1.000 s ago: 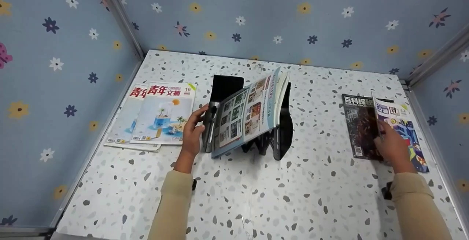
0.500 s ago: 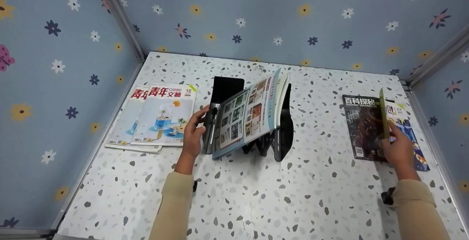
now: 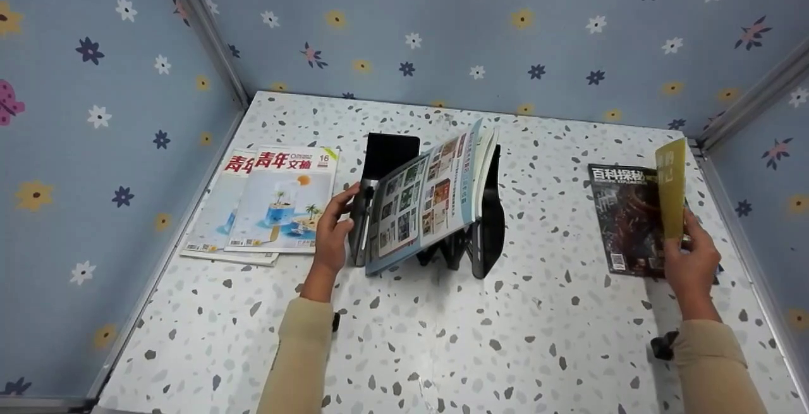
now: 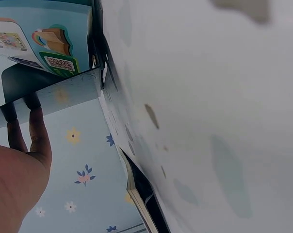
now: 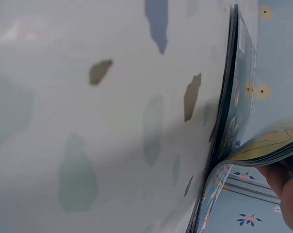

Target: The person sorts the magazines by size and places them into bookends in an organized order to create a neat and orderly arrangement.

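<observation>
In the head view, my left hand (image 3: 332, 231) rests its fingers against the outer side of a black magazine rack (image 3: 392, 152). The left wrist view shows those fingertips (image 4: 35, 102) touching a glossy panel. A magazine with a light-blue border and rows of pictures (image 3: 436, 193) leans tilted in the rack. At the right, my right hand (image 3: 692, 262) pinches a yellow-sided magazine (image 3: 671, 186), raised on edge. It bends upward in the right wrist view, its yellow side (image 5: 265, 145) curving over. Beneath it lies a dark-covered magazine (image 3: 622, 218), partly hidden.
Two overlapping magazines with white-and-blue covers (image 3: 281, 202) lie flat left of the rack. The speckled white table (image 3: 480, 344) is enclosed by blue flowered walls (image 3: 442, 35) at the back and both sides.
My right hand has lifted the magazine's edge and swung it upright, turning its yellow side into view and moving slightly right. My left hand and the rack have stayed put.
</observation>
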A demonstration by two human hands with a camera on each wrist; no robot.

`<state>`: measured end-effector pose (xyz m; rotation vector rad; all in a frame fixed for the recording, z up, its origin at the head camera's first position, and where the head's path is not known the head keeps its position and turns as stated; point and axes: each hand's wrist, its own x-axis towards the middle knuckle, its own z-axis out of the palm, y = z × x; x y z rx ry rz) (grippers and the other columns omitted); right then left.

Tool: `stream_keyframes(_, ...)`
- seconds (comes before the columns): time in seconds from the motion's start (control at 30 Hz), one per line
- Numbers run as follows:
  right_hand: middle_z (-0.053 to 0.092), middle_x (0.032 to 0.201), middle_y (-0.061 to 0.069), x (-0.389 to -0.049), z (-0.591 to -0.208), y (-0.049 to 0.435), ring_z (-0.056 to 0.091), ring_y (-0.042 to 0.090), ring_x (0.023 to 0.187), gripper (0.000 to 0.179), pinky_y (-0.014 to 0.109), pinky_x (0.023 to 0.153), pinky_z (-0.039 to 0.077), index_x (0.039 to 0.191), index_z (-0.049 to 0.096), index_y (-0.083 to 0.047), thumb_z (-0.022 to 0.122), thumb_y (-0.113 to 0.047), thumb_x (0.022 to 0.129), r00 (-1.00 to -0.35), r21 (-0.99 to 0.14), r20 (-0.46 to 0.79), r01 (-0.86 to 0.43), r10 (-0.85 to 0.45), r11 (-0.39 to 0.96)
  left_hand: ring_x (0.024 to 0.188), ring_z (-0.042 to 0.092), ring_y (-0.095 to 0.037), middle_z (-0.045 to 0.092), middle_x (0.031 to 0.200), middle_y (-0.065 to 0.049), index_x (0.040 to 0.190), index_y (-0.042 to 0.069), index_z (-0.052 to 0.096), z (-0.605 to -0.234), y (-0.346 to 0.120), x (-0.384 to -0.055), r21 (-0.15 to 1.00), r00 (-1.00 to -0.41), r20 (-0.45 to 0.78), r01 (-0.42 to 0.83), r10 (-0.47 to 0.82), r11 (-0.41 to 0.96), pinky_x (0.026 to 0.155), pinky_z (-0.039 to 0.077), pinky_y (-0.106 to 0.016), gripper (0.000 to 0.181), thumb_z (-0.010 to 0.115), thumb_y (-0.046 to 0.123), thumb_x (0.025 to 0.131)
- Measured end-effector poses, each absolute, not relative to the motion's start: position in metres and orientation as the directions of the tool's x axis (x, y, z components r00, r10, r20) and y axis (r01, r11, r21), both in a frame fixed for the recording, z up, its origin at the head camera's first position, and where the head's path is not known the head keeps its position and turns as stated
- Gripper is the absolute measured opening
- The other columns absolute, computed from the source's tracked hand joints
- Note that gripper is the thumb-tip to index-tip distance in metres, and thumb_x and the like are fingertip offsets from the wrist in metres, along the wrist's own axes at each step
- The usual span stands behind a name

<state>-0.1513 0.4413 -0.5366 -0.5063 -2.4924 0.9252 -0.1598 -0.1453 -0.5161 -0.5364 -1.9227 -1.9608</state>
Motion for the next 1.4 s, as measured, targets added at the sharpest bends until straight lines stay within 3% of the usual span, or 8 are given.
stream_keyframes(0.13, 0.053, 0.119, 0.005, -0.152, -0.537, 0.438, 0.049, -0.009, 0.078, 0.050, 0.005, 0.055, 0.037, 0.128, 0.039, -0.039, 0.048, -0.016, 0.085, -0.782, -0.719, 0.369, 0.102, 0.502, 0.688, 0.101, 0.048, -0.019, 0.038, 0.132, -0.025, 0.125, -0.010, 0.040, -0.519, -0.146, -0.162, 0.868, -0.868, 0.496, 0.496, 0.014, -0.012, 0.080, 0.040, -0.027, 0.048, 0.039, 0.012, 0.082)
stream_keyframes(0.5, 0.057, 0.112, 0.004, -0.159, -0.531, 0.418, 0.053, 0.002, 0.090, 0.051, 0.009, 0.067, 0.039, 0.124, 0.047, -0.034, 0.048, -0.006, 0.081, -0.599, -0.751, 0.572, -0.108, 0.560, 0.652, 0.104, 0.046, -0.027, 0.042, 0.133, -0.010, 0.127, 0.002, 0.044, -0.547, -0.151, -0.176, 0.867, -0.867, 0.499, 0.499, 0.006, -0.018, 0.083, 0.038, -0.035, 0.046, 0.041, 0.016, 0.082)
stream_keyframes(0.73, 0.060, 0.106, 0.003, -0.162, -0.520, 0.395, 0.058, 0.008, 0.087, 0.049, 0.011, 0.066, 0.042, 0.123, 0.052, -0.023, 0.048, -0.001, 0.079, -0.453, -0.717, 0.684, -0.272, 0.572, 0.642, 0.105, 0.045, -0.031, 0.042, 0.134, -0.011, 0.127, -0.002, 0.042, -0.542, -0.151, -0.173, 0.873, -0.873, 0.487, 0.486, 0.015, -0.030, 0.084, 0.038, -0.036, 0.047, 0.041, 0.013, 0.082)
stream_keyframes(0.9, 0.059, 0.111, 0.005, -0.163, -0.504, 0.370, 0.061, 0.015, 0.086, 0.052, 0.016, 0.068, 0.046, 0.125, 0.050, -0.019, 0.047, 0.002, 0.078, -0.469, -0.762, 0.646, -0.359, 0.602, 0.538, 0.104, 0.046, -0.028, 0.038, 0.134, -0.019, 0.127, -0.001, 0.042, -0.525, -0.148, -0.164, 0.872, -0.872, 0.489, 0.488, 0.030, -0.033, 0.081, 0.039, -0.036, 0.045, 0.040, 0.014, 0.084)
stream_keyframes(1.03, 0.059, 0.114, 0.006, -0.159, -0.487, 0.347, 0.061, 0.018, 0.090, 0.053, 0.020, 0.072, 0.048, 0.128, 0.048, -0.017, 0.048, 0.003, 0.079, -0.505, -0.781, 0.624, -0.396, 0.596, 0.483, 0.102, 0.046, -0.027, 0.037, 0.133, -0.024, 0.126, -0.005, 0.041, -0.516, -0.145, -0.161, 0.867, -0.867, 0.498, 0.497, 0.027, -0.024, 0.079, 0.040, -0.033, 0.047, 0.040, 0.016, 0.084)
stream_keyframes(1.13, 0.059, 0.112, 0.009, -0.154, -0.474, 0.327, 0.061, 0.021, 0.090, 0.051, 0.021, 0.071, 0.049, 0.126, 0.049, -0.012, 0.049, 0.004, 0.078, -0.497, -0.752, 0.659, -0.452, 0.565, 0.479, 0.101, 0.047, -0.024, 0.037, 0.132, -0.026, 0.125, -0.008, 0.041, -0.515, -0.145, -0.162, 0.864, -0.864, 0.503, 0.502, 0.028, -0.020, 0.078, 0.041, -0.034, 0.047, 0.039, 0.013, 0.083)
stream_keyframes(1.4, 0.061, 0.098, 0.020, -0.149, -0.453, 0.283, 0.061, 0.024, 0.073, 0.049, 0.017, 0.052, 0.043, 0.120, 0.052, -0.002, 0.049, 0.010, 0.072, -0.426, -0.673, 0.717, -0.629, 0.553, 0.388, 0.098, 0.045, -0.030, 0.039, 0.132, -0.023, 0.126, -0.005, 0.041, -0.517, -0.146, -0.161, 0.868, -0.867, 0.497, 0.497, 0.025, -0.013, 0.080, 0.040, -0.035, 0.047, 0.039, 0.011, 0.082)
